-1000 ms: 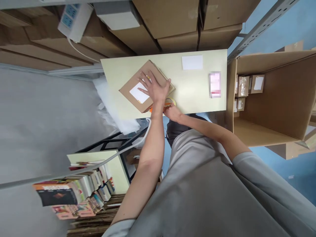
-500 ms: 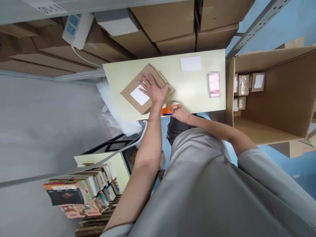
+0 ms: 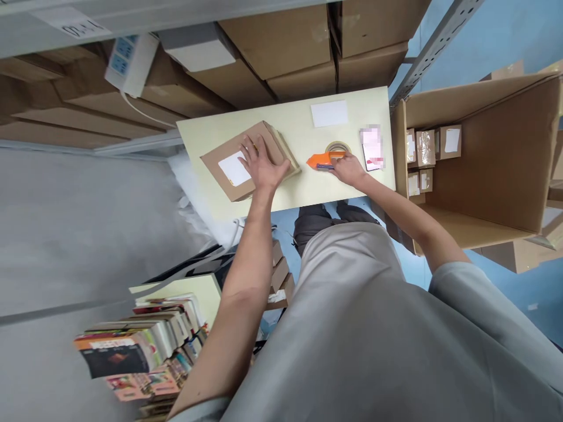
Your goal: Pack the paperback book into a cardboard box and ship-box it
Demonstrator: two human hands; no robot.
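**Pale bench point(image 3: 294, 124) under packed shelving: left hand point(image 3: 264, 171) flat on the carton point(image 3: 226, 151), right hand point(image 3: 350, 169) closed round the orange tape dispenser point(image 3: 319, 159)!**

And here at the bench, brown cardboard boxes point(image 3: 294, 38) crowd the shelf beyond both hands, with a white power strip point(image 3: 127, 61) up there to the far left. Look at the left hand: wide open, fingers spread, palm down, pressing on top of the carton without gripping it. The carton sits under that hand, skewed on the bench, its white label point(image 3: 233, 170) just left of the fingertips.

Over to the right hand! Fingers curled in around the orange tape dispenser, its nose pointing towards the carton but well short of it, the tape roll point(image 3: 338, 145) showing just past the knuckles. Whether the tool touches the bench, you can't tell.

A phone point(image 3: 372, 149) lies just right of the right hand, a white paper point(image 3: 329, 113) farther beyond it. Farther right still, a big open box point(image 3: 492, 170) holds small parcels point(image 3: 426, 147). And well behind the left hand, by the left forearm, books point(image 3: 116, 354) are piled high.
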